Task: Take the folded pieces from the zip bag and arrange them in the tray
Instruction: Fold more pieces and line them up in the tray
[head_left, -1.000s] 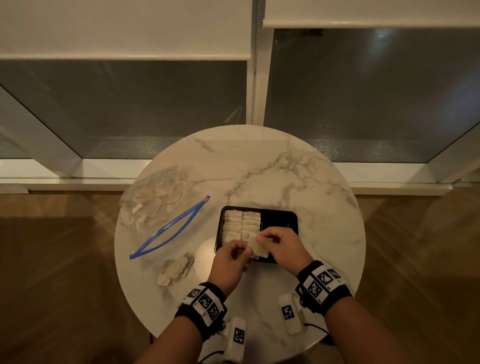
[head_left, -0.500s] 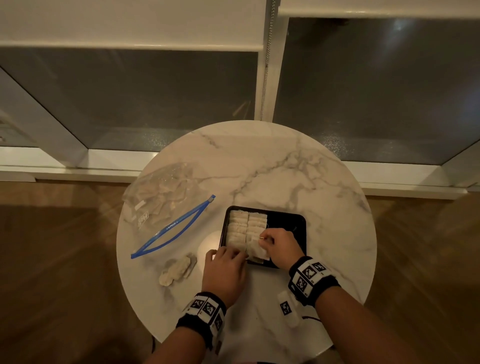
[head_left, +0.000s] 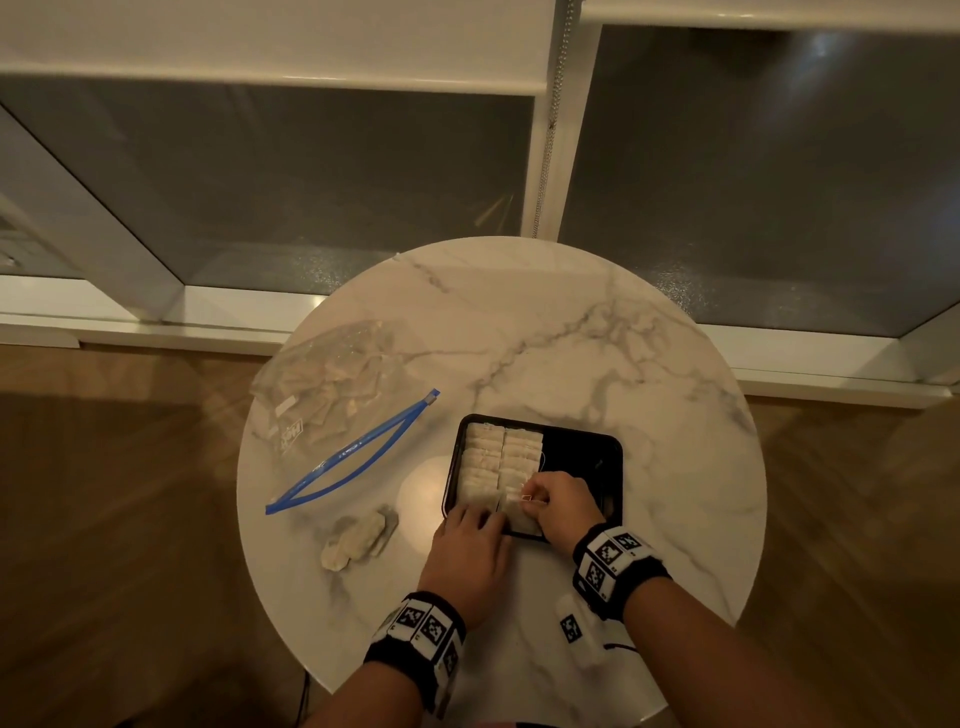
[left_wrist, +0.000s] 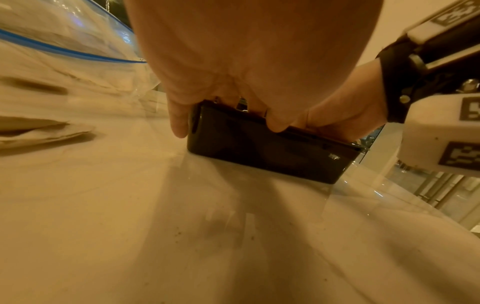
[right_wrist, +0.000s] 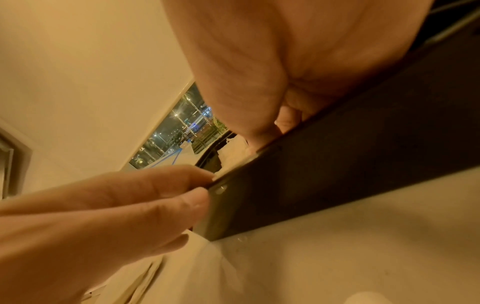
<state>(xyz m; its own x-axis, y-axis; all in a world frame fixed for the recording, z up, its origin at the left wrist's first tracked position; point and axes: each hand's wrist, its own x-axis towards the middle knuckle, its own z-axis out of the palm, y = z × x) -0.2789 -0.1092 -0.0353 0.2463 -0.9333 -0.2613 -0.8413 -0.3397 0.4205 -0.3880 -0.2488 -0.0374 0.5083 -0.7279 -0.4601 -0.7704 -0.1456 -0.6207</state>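
Observation:
The black tray holds two columns of pale folded pieces. My right hand pinches a folded piece at the near end of the second column, low inside the tray. My left hand grips the tray's near-left corner. In the left wrist view its fingers curl over the rim of the tray. The right wrist view shows its thumb against the tray wall. The clear zip bag lies at the left with its blue zip open and more pieces inside.
A small heap of loose pieces lies on the round marble table, left of my left hand. The tray's right half is bare black. Behind the table is a window sill, and wooden floor surrounds it.
Both hands moved forward to the tray. The piece held between them above the front rim now sits low in the second column, in the right hand only. The left hand shifted to the tray corner.

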